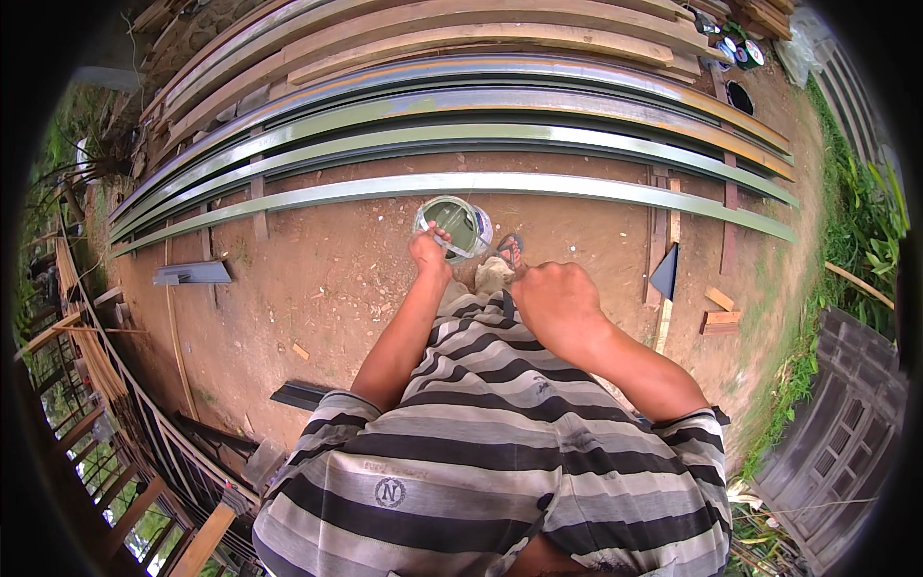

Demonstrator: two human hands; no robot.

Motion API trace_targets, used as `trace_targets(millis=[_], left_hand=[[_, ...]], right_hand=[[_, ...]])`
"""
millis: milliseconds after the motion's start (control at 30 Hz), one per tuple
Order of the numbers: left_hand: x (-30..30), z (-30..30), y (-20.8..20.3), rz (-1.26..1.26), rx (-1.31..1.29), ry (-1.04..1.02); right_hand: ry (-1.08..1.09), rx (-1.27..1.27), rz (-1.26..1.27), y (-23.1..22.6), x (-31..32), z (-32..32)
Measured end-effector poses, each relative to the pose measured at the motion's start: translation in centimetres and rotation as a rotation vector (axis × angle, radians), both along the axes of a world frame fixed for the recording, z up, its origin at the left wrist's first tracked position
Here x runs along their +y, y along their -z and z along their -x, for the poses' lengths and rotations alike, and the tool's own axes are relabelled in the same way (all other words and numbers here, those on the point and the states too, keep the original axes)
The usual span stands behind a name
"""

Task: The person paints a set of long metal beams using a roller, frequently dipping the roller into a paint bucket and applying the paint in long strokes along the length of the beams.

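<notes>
My left hand [430, 247] is closed at the near left rim of a round paint bucket [484, 229], on a pale strip across its opening that looks like the bucket's handle. Grey-green paint [463, 219] coats the inside. To the right, my right hand [558, 300] is curled into a fist in front of my striped shirt. Its fingers face away, so whatever they hold is hidden. A sandalled foot [511, 250] shows just beyond it, beside the bucket. Past the bucket lies the nearest of several long metal beams [461, 183], partly coated grey-green.
Stacked wooden planks [461, 43] lie behind the beams. Wooden crosspieces [729, 207] support the beams above the dirt ground [327, 279]. A short metal offcut [192, 273] lies left, and wood scraps [721, 317] lie right. Paint cans [740, 53] stand at the far right.
</notes>
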State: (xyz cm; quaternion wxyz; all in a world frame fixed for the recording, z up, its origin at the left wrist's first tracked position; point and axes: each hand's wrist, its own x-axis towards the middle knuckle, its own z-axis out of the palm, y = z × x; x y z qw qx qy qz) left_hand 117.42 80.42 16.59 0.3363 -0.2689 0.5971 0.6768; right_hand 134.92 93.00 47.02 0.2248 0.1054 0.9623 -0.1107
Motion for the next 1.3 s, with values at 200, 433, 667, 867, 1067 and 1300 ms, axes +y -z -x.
trace_targets(millis=[200, 433, 667, 867, 1067, 1300], left_hand=[[6.2, 1.6, -3.0, -0.054, 0.049, 0.040], [10.9, 6.9, -4.2, -0.062, 0.154, 0.173], [15.2, 14.1, -3.0, -0.069, 0.193, 0.290], [17.3, 18.3, -3.4, -0.134, 0.131, 0.375], [14.6, 21.8, -9.3, -0.127, 0.108, 0.376], [12.8, 20.7, -16.9, -0.191, 0.116, 0.421]], right_hand=[[0.099, 0.057, -0.052, -1.3, 2.6, -1.4], [0.180, 0.123, -0.018, -0.3, 5.6, 0.1], [0.332, 0.058, 0.012, -0.7, 8.6, 5.1], [0.370, -0.007, 0.118, 0.1, 11.5, 10.5], [0.354, 0.096, 0.694, -0.1, 16.4, 12.7], [0.917, 0.276, 1.265, 13.7, 22.5, 15.3]])
